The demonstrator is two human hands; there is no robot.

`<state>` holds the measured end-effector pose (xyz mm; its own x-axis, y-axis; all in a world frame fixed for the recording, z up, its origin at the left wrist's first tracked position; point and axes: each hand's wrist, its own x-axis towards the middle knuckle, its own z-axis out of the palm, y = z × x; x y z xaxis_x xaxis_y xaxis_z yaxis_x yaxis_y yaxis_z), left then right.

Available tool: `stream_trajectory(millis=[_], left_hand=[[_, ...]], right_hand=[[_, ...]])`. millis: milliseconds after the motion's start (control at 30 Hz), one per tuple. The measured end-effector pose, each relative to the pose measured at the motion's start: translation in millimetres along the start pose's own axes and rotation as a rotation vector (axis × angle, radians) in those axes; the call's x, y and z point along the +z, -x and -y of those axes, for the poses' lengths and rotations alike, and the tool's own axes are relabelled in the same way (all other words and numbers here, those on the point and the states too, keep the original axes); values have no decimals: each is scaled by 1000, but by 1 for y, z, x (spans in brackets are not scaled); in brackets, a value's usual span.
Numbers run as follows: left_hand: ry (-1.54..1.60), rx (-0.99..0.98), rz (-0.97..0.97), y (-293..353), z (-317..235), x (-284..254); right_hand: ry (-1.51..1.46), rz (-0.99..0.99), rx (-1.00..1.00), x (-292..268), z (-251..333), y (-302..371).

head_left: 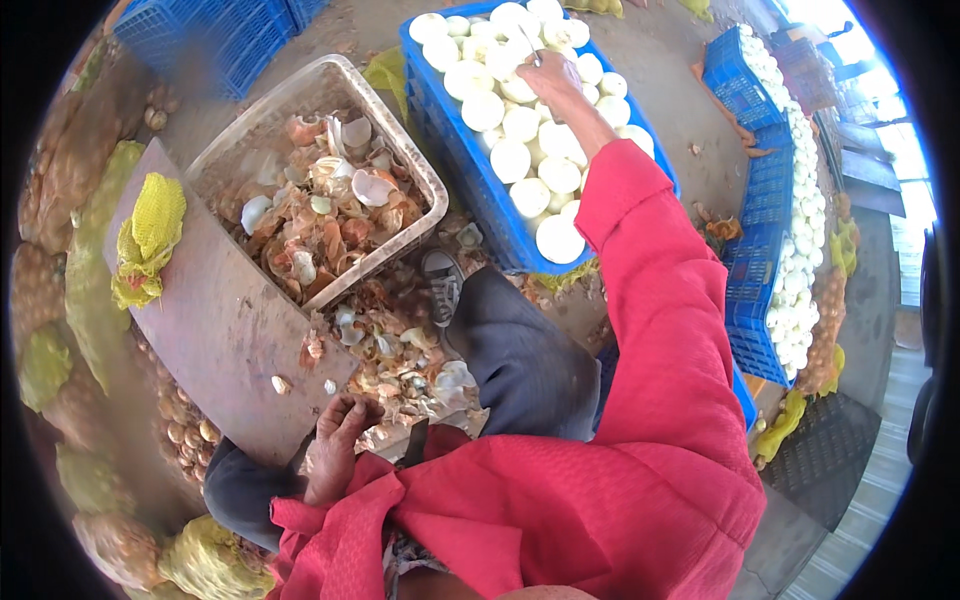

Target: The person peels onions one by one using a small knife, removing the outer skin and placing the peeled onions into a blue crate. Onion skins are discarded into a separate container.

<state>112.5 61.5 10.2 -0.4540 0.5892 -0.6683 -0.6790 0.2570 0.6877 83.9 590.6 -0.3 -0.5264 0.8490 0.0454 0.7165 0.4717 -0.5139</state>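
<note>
Reaching out in a red sleeve, the right hand (552, 78) hovered over a blue crate (470, 175) heaped with peeled white onions (510, 160), its fingers closed around a thin knife (530, 42) whose blade pointed away from the body. The hand rested on or just above the onions at the far half of the crate; contact could not be made out. The left hand (335, 440) lay low near the person's lap, fingers curled loosely together and holding nothing visible, touching the near edge of a flat brown board (220, 320). Just beside it, a pile of onion skins (400, 365) littered the floor by a grey-trousered leg and a grey shoe (442, 283). Beyond the board stood a clear plastic bin (400, 150) filled with more peelings and shell-like onion layers. A yellow mesh sack (145, 240) lay crumpled on the board's far left corner. Unpeeled onions (185, 430) in mesh sacks ringed the left side. To the right, well apart, a row of further blue crates (760, 200) carried more peeled onions.
</note>
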Motion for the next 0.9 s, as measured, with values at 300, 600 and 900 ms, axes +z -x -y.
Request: stream_trajectory(millis=[300, 600, 900], left_hand=[[51, 85, -20, 20, -4, -19], [70, 59, -68, 19, 3, -39], [75, 28, -57, 14, 8, -33]], right_hand=[[32, -75, 31, -11, 31, 19], [229, 27, -7, 12, 48, 3], [180, 10, -198, -4, -4, 30]])
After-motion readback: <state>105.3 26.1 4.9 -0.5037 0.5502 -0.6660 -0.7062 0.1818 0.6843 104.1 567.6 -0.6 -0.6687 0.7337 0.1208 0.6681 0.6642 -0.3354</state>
